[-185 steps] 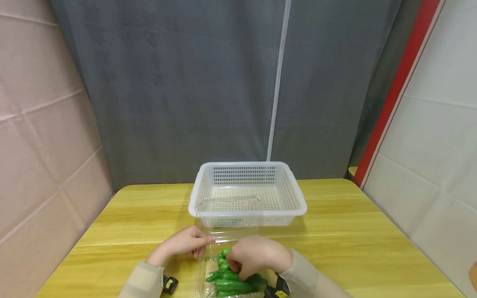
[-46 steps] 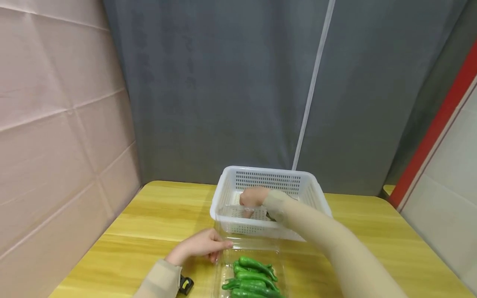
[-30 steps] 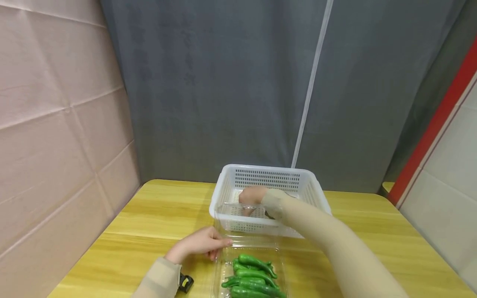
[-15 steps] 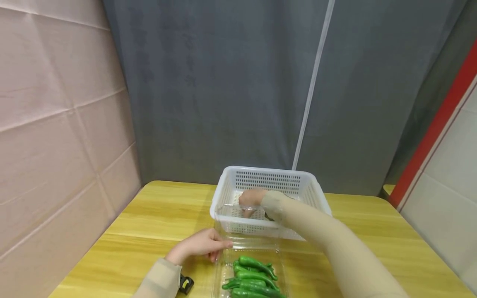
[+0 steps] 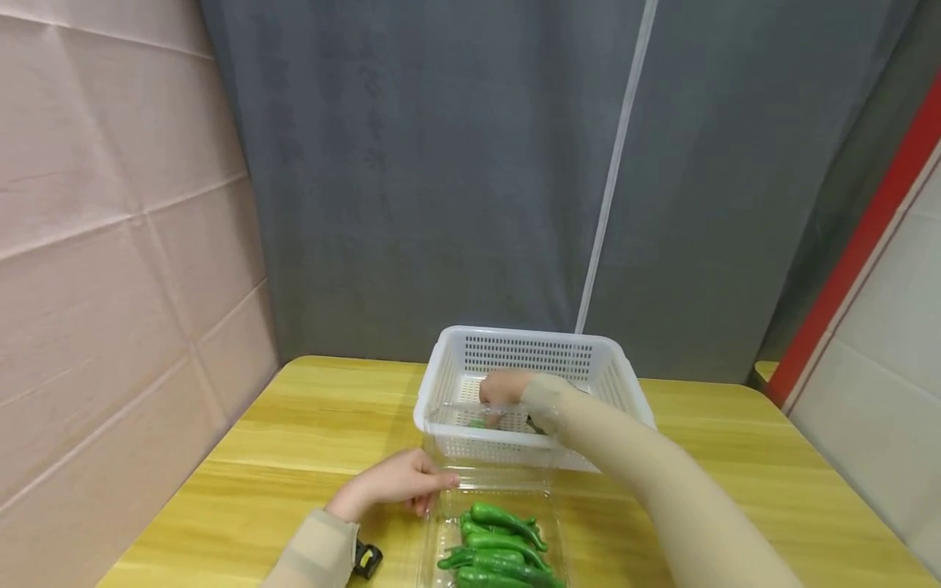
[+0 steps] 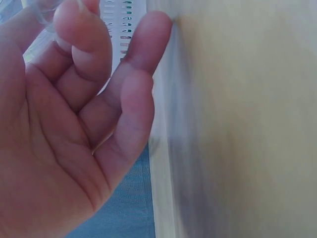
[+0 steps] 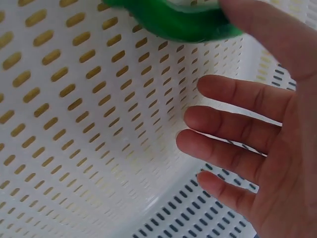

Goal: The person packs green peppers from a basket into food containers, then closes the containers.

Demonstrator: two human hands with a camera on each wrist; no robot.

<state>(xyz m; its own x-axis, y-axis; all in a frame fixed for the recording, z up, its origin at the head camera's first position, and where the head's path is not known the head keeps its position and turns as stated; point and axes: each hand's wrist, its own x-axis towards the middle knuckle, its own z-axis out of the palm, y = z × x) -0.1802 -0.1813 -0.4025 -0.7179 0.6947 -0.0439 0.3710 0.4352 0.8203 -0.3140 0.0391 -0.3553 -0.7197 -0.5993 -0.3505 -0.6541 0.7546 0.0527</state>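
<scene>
A clear plastic clamshell box (image 5: 507,480) stands with its lid raised against the basket. Several green chili peppers (image 5: 507,541) are piled in its base. At the box's left edge, near the hinge, my left hand (image 5: 393,483) pinches the plastic between thumb and index finger; in the left wrist view the other fingers curl loosely. My right hand (image 5: 503,387) reaches down inside the white basket (image 5: 525,337). The right wrist view shows its fingers (image 7: 237,124) spread apart, with one green chili pepper (image 7: 183,24) on the slotted floor by the thumb tip.
The yellow wood-grain table (image 5: 316,425) carries the basket and box. A grey curtain (image 5: 441,180) hangs just behind its far edge. Pale cloth panels (image 5: 110,245) flank the left side, and a white panel with a red strip (image 5: 860,237) flanks the right.
From the peppers in the box, my right hand has moved into the basket. Lately it shifts slightly right, its fingers off a pepper now visible there. My left hand keeps its hold on the box.
</scene>
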